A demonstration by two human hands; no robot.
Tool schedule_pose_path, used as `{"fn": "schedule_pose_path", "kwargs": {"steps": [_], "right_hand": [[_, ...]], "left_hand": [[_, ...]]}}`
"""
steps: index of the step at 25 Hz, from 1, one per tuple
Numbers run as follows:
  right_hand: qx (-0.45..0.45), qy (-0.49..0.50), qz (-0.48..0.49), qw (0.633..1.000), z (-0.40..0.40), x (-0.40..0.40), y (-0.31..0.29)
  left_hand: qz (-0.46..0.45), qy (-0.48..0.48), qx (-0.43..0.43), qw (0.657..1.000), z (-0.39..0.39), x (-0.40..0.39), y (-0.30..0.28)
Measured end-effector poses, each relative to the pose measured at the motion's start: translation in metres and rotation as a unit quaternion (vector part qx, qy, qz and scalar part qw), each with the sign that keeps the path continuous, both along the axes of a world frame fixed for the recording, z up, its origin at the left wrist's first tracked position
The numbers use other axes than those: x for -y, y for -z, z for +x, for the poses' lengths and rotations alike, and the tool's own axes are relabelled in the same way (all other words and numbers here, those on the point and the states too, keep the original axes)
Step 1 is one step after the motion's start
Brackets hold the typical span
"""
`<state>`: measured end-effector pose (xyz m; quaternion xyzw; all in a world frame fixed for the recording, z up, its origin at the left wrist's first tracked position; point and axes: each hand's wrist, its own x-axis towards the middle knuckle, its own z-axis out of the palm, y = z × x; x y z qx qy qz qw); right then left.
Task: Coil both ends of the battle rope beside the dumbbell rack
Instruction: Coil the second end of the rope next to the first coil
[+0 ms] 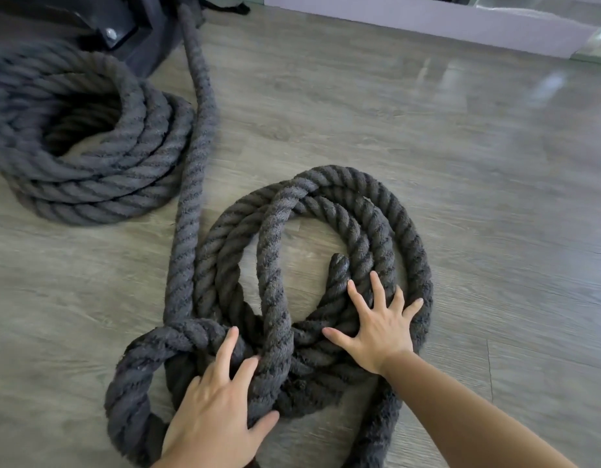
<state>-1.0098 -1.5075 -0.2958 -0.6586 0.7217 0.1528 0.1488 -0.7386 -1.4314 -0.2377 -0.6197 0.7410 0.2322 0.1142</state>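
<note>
Thick dark-grey twisted battle rope (187,184) lay on floor in two piles. Finished coil (79,136), neatly stacked, sat well beyond left hand (214,413), far-left. Loose, messy coil (312,265) spread flat under both hands w/ loops overlapping; rope end (337,265) lay inside it, just beyond right hand (380,332) fingertips. Straight run passed beyond left hand.

floor (461,163): grey wood-look planks, glossy | wall base (427,25): pale lilac, far edge
</note>
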Motion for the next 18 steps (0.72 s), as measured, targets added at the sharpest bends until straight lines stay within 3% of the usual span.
{"fn": "schedule_pose_path", "kwargs": {"steps": [7, 10, 13, 15, 18], "right_hand": [[0.047, 0.024, 0.028, 0.998, 0.011, -0.008, -0.011], [0.074, 0.187, 0.031, 0.979, 0.034, -0.040, -0.025], [0.144, 0.405, 0.084, 0.899, 0.056, -0.055, -0.031], [0.156, 0.431, 0.089, 0.884, 0.068, -0.051, -0.028], [0.131, 0.414, 0.079, 0.897, 0.074, -0.045, -0.021]], "left_hand": [[-0.018, -0.024, 0.019, 0.999, -0.011, -0.008, -0.007], [-0.043, -0.024, 0.027, 0.998, -0.013, -0.010, -0.005], [-0.072, -0.025, 0.025, 0.997, -0.013, -0.011, -0.001], [-0.093, -0.018, 0.024, 0.995, -0.013, -0.012, 0.002], [-0.106, -0.014, 0.022, 0.994, -0.010, -0.011, 0.007]]}}
